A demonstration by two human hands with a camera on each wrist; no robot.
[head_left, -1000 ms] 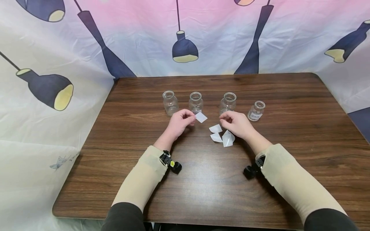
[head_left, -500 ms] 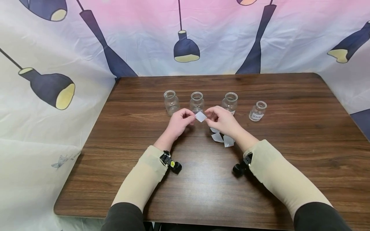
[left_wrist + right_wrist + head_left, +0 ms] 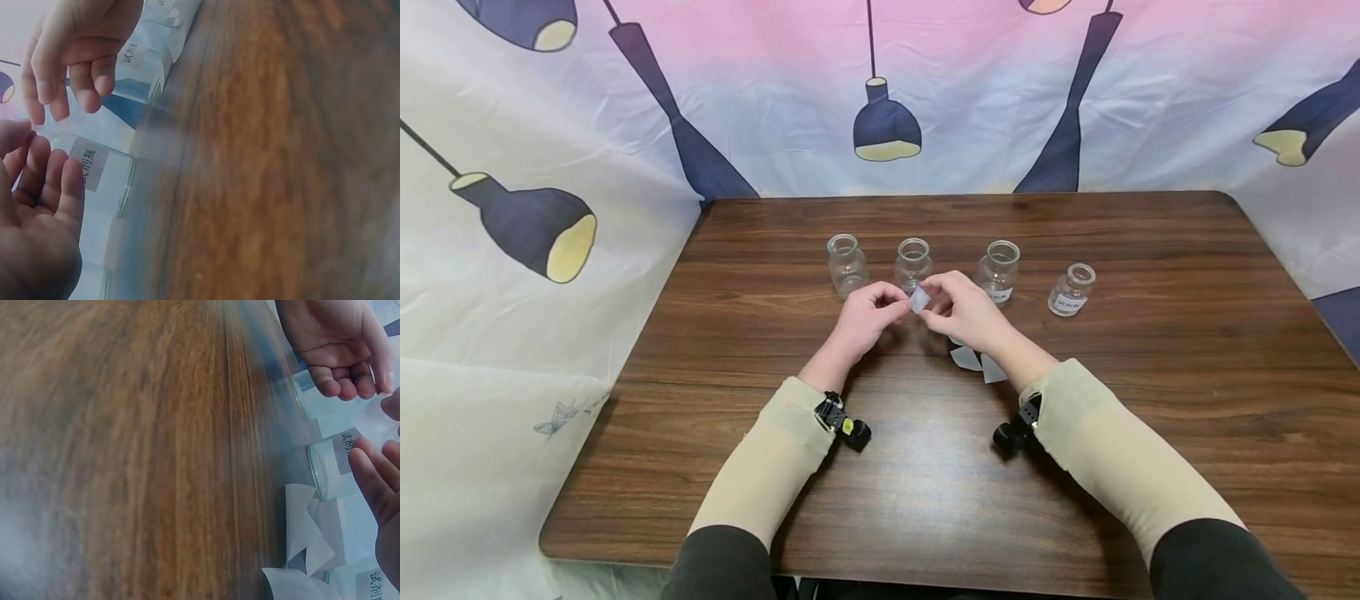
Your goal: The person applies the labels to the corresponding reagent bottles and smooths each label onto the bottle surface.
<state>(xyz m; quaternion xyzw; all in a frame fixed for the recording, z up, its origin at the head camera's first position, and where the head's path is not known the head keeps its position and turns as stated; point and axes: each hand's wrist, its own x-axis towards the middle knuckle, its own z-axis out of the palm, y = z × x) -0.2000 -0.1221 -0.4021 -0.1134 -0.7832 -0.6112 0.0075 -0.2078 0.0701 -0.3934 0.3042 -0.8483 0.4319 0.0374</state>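
Observation:
In the head view my left hand (image 3: 868,321) pinches a small white paper square (image 3: 919,300) between thumb and forefinger, above the table. My right hand (image 3: 966,312) meets it from the right, its curled fingertips at the paper's right edge; the exact contact is small. In the right wrist view the paper (image 3: 375,422) looks pale and translucent between both hands. Behind the hands stand clear glass jars: a second-from-left jar (image 3: 913,262) and a third jar (image 3: 997,267) with a white label. The left wrist view shows a label (image 3: 87,164) with dark characters on a jar.
Loose white paper pieces (image 3: 966,358) lie beneath the right hand, partly hidden by it. A leftmost jar (image 3: 847,267) and a smaller labelled jar (image 3: 1071,290) flank the others. The brown wooden table (image 3: 737,467) ends at a patterned cloth backdrop (image 3: 790,108).
My right hand has moved left from the loose paper pieces to the held square, which now looks narrower. The left hand has stayed nearly still, holding the paper.

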